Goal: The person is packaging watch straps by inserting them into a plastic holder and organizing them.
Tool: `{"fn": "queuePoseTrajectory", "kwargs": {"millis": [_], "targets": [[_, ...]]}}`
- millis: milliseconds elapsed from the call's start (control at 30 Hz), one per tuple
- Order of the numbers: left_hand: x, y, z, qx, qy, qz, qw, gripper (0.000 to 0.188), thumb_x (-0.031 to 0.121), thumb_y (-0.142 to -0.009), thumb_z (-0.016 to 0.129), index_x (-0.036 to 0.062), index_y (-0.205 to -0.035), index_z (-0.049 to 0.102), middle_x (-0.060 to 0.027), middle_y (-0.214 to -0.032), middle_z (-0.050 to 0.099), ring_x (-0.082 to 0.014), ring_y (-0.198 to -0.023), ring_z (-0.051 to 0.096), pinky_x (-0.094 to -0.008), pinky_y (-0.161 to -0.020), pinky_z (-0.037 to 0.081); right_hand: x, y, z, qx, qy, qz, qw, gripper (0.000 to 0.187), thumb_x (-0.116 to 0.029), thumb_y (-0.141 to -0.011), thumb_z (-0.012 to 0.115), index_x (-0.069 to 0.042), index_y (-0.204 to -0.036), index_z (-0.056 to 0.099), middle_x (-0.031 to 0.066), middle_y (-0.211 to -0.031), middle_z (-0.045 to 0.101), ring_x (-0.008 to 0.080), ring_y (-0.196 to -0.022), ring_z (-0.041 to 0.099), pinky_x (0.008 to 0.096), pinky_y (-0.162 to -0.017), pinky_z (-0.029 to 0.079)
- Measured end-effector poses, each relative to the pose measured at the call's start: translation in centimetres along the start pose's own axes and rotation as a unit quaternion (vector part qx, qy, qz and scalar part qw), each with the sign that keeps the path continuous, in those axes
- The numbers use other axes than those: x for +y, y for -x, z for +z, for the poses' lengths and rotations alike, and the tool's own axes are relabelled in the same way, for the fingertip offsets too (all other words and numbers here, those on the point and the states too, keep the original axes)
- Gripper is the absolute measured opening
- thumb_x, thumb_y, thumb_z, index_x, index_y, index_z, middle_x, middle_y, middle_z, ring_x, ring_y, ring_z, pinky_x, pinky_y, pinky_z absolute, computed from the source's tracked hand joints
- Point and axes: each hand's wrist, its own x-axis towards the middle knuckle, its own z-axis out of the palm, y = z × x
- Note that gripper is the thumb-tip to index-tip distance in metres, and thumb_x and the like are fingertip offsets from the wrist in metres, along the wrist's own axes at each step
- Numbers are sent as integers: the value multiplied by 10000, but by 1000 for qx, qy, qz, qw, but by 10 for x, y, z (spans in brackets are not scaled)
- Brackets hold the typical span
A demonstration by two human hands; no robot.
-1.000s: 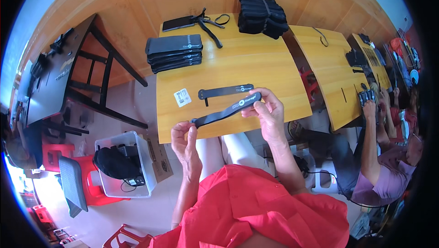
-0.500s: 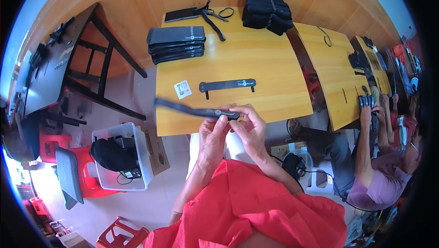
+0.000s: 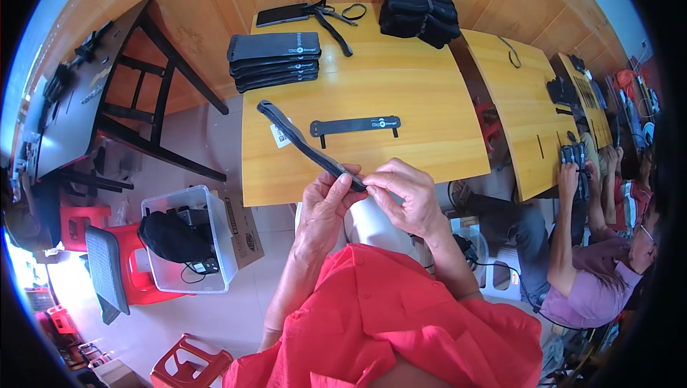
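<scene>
Above the near edge of the table, a black fabric strap [image 3: 299, 143] slants up and to the left, its greyish side showing. Its lower right end is pinched between the thumb and fingers of my left hand [image 3: 322, 202]. My right hand [image 3: 409, 198] has its fingertips closed on the very tip of that end. Beyond the strap, a flat black band [image 3: 351, 126] with pale print and two short tabs lies on the yellow table [image 3: 429, 152]. A white label [image 3: 279, 137] is partly covered by the held strap.
A stack of black fabric pieces [image 3: 274, 48] lies at the back left, near a phone [image 3: 282, 15] and loose straps [image 3: 333, 34]. A tied black bundle [image 3: 421, 12] sits farther right. Left below stands a clear bin [image 3: 227, 245]. A co-worker [image 3: 594, 284] handles black pieces at the right.
The strap's free end has swung upward and away from me, and its printed face has turned out of sight. My right hand has shifted slightly right and changed its pinch.
</scene>
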Motion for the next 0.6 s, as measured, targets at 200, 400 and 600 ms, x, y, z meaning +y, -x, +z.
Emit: {"fn": "queuePoseTrajectory", "kwargs": {"millis": [200,400,600], "targets": [[-2,0,-7,-5,-10,-30,999,267,173,-897,539,-45,-1050,537,-93,-888,607,-145,-792,605,-269,-747,521,2,-1,-6,-63,-45,18,997,149,61,-712,634,20,-854,617,91,-763,574,206,-653,586,282,-539,464],[-4,-2,-10,-5,4,-43,999,281,192,-896,545,-41,-1051,542,-84,-867,613,-139,-784,605,-267,-741,520,4,-1,-6,-76,-54,25,995,145,74,-721,624,30,-859,618,93,-774,578,196,-663,590,276,-546,473],[-5,-3,-9,2,5,-35,999,270,187,-897,542,-39,-1045,542,-84,-875,611,-139,-791,604,-266,-733,522,4,0,-2,-78,5,5,997,182,68,-713,627,30,-890,608,100,-801,560,228,-682,588,306,-560,484]]}}
